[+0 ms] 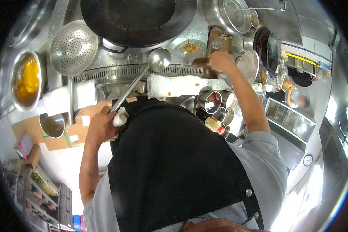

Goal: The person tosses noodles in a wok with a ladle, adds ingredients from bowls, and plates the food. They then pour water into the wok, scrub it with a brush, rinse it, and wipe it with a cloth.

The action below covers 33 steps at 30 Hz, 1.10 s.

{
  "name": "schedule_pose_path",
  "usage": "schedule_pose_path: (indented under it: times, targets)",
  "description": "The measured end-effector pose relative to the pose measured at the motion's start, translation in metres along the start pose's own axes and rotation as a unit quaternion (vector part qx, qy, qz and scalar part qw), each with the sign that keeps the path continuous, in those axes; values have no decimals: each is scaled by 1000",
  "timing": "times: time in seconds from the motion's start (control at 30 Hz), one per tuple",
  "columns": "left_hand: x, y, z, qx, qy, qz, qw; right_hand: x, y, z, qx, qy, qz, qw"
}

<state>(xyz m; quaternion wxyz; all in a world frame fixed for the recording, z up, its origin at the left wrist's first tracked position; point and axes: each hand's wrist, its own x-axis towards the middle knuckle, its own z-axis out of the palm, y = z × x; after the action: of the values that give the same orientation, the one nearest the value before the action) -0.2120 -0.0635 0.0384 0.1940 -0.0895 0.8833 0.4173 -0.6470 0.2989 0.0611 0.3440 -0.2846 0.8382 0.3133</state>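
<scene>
My left hand (pixel 100 125) is wrapped round the handle end of a steel ladle (pixel 159 60) and a crumpled white cloth (pixel 120 117). The ladle's bowl rests near the slotted drain strip (pixel 127 72), below the black wok (pixel 143 19). At the stove's right side, my right hand (pixel 221 62) is closed on a brown brush-like tool (pixel 200 62), blurred by motion. Beside that hand lies a wet brown block or box (pixel 220 40) with a crumpled top. A small heap of yellowish food scraps (pixel 190 47) sits on the steel just left of it.
On the left are a perforated strainer (pixel 74 46) and a steel bowl of yellow oil (pixel 26 79). Folded white towels (pixel 172 86) lie along the front rail. Several seasoning pots (pixel 212 101) and a bottle (pixel 212 123) stand right. Another person (pixel 292 94) is farther off.
</scene>
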Motion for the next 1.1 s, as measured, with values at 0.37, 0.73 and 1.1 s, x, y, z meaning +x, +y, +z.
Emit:
schedule_pose_path:
  times: [0.37, 0.73, 1.1]
  targets:
    - [-1, 8, -9, 1, 1, -3, 1000, -15, -54, -17, 102, 13, -134, 986]
    - [13, 56, -42, -124, -72, -118, 983, -11, -40, -11, 101, 63, 16, 993]
    - [15, 102, -45, -203, -80, -230, 948, -13, -26, -5, 70, 110, -29, 991]
